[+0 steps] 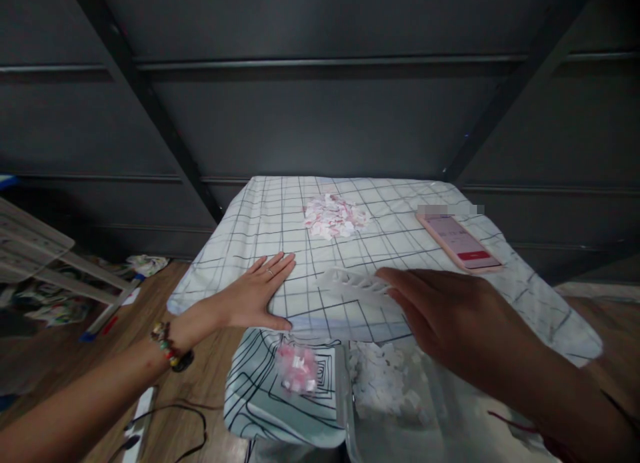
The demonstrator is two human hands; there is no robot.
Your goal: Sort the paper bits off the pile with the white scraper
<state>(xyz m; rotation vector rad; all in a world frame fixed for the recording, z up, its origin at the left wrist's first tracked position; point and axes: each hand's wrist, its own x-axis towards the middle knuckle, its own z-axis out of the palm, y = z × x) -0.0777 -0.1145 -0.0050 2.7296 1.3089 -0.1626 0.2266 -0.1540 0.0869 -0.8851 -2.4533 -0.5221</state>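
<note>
My left hand (265,289) lies flat on the white checked tablecloth (260,229), fingers stretched out and holding nothing. In my right hand (445,309) is a white plastic piece with slanted slots (353,283), slightly blurred, held just above the near part of the cloth. Its exact kind cannot be made out, and my fingers hide its right end. Beyond both hands, a heap of small white and pink paper scraps (334,216) sits on the table. Below the near edge stands a clear plastic bin (350,409) with many white scraps (383,379) inside, partly behind my right forearm.
A phone in a pink case (460,244) lies at the table's right. On a patterned stool cover (250,383) rests a small clump of pink and white pieces (299,369). A power strip (139,423) with cables is on the floor at left. Dark panels (320,123) stand behind the table.
</note>
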